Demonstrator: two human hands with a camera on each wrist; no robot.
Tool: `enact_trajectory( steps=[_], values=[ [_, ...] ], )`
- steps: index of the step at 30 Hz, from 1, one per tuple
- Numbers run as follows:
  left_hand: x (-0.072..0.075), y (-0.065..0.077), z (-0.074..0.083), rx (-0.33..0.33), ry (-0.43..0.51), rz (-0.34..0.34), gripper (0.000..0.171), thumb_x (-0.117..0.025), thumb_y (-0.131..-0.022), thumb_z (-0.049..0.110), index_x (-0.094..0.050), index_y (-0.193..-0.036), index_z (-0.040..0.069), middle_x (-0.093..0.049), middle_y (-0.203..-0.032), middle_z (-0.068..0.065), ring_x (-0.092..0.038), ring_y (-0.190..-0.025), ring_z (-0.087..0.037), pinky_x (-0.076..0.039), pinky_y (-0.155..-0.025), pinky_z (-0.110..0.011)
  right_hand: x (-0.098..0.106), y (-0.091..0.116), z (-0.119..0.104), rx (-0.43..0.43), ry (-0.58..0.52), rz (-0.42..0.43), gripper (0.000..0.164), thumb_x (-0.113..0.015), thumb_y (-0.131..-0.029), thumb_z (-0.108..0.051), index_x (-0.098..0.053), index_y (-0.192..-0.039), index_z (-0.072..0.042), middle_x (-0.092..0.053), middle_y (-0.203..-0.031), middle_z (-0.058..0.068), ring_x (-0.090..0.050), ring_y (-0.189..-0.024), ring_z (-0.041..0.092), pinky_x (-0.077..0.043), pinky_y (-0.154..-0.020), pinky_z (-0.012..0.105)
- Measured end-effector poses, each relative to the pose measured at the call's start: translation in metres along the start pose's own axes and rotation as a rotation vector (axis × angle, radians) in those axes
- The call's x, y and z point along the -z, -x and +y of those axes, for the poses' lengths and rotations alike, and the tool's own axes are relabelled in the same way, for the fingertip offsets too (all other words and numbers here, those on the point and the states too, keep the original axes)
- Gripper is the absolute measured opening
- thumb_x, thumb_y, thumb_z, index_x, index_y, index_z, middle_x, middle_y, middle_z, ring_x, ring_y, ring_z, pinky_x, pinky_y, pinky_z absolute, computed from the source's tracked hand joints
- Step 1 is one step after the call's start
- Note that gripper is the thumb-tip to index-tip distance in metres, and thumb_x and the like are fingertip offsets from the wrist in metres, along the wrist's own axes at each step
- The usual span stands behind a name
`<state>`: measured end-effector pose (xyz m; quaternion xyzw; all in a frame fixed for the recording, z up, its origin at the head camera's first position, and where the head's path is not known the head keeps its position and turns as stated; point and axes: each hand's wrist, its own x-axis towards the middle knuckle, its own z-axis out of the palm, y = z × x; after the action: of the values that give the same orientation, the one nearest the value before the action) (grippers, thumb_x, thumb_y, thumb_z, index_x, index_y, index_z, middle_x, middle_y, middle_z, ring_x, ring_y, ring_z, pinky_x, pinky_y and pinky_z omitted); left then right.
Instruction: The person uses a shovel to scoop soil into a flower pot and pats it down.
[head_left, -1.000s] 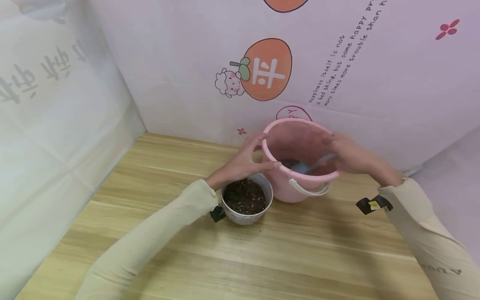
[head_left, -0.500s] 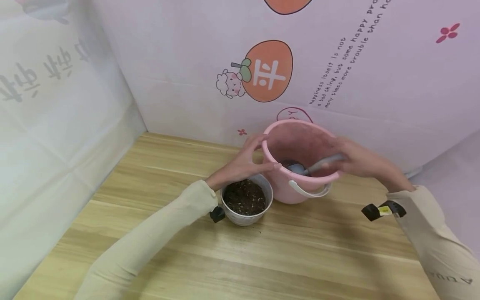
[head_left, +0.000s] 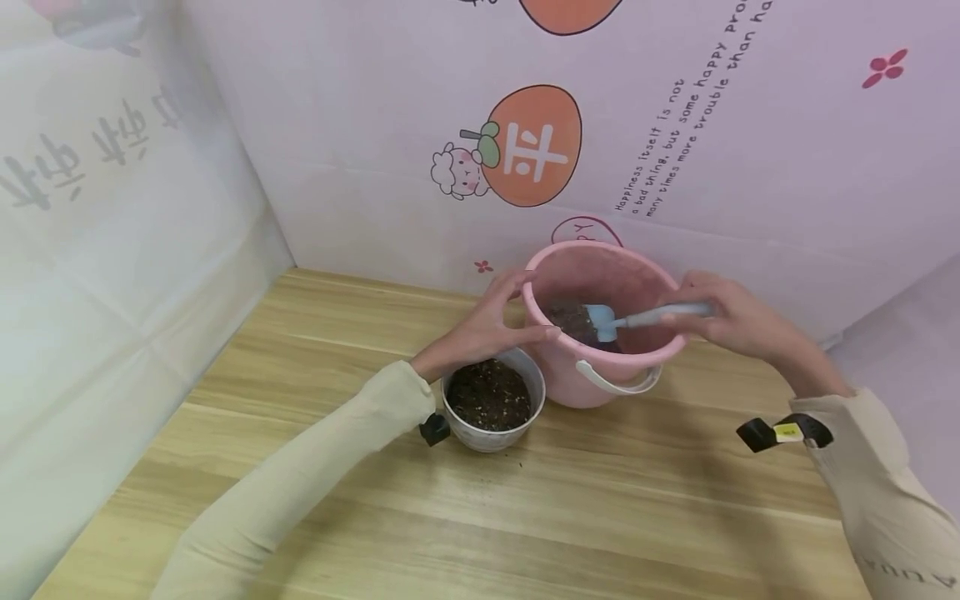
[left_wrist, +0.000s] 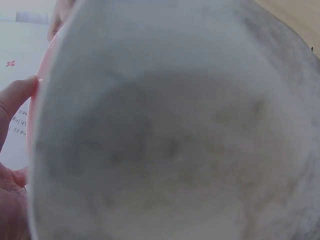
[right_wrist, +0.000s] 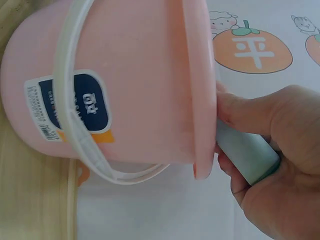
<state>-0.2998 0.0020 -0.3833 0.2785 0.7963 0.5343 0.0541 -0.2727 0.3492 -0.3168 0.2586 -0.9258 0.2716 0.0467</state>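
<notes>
A pink bucket [head_left: 573, 379] stands against the back wall, dark soil showing low inside it. My left hand [head_left: 491, 321] holds the bucket's left rim, thumb toward the front and fingers toward the back. Over the opposite rim, my right hand [head_left: 738, 321] grips the handle of a light-blue trowel [head_left: 600, 321], its blade inside the bucket by the soil. The grey handle end [right_wrist: 250, 155] shows in the right wrist view. Below my left wrist sits a white pot [head_left: 491, 440] of dark, speckled soil; its blurred side [left_wrist: 175, 150] fills most of the left wrist view.
A white bail handle [head_left: 618, 385] hangs at the bucket's front. The wooden table [head_left: 450, 517] has a few soil crumbs near the pot. Printed white sheeting [head_left: 375, 167] rises behind and along both sides.
My right hand has moved right and a little toward me, drawing the trowel's handle out over the rim and bringing its blade higher into sight. My left hand stays on the rim.
</notes>
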Motion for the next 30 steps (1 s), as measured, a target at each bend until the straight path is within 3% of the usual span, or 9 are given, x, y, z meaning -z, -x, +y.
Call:
enact_trajectory(
  steps=[12,25,30],
  values=[
    [0.0,-0.001,-0.004,-0.02,0.007,0.004,0.092,-0.081,-0.089,0.037,-0.032,-0.163,0.013,-0.024,-0.167,-0.006,-0.034,-0.152,-0.03,-0.032,-0.123,-0.06,0.0,0.006,0.0,-0.146,-0.049,0.057,0.018,-0.074,-0.096,-0.008,-0.081,-0.113,-0.005,-0.057,-0.09,0.004,-0.047,-0.084,0.014,-0.04,-0.069,0.026],
    [0.001,-0.001,-0.008,-0.05,0.004,0.029,0.092,-0.083,-0.089,0.035,-0.034,-0.163,0.011,-0.027,-0.167,-0.006,-0.038,-0.15,-0.026,-0.032,-0.125,-0.055,-0.002,0.007,0.005,-0.116,-0.073,0.078,0.015,-0.074,-0.096,-0.004,-0.081,-0.109,-0.003,-0.058,-0.09,0.003,-0.047,-0.085,0.014,-0.039,-0.069,0.025],
    [0.002,0.0,-0.007,-0.059,-0.054,0.018,0.091,-0.082,-0.09,0.038,-0.034,-0.163,0.012,-0.027,-0.167,-0.006,-0.037,-0.15,-0.023,-0.032,-0.125,-0.051,-0.001,0.011,0.008,-0.108,-0.084,0.068,0.018,-0.073,-0.098,-0.008,-0.078,-0.114,0.0,-0.058,-0.093,0.001,-0.045,-0.087,0.012,-0.038,-0.068,0.025]
  ],
)
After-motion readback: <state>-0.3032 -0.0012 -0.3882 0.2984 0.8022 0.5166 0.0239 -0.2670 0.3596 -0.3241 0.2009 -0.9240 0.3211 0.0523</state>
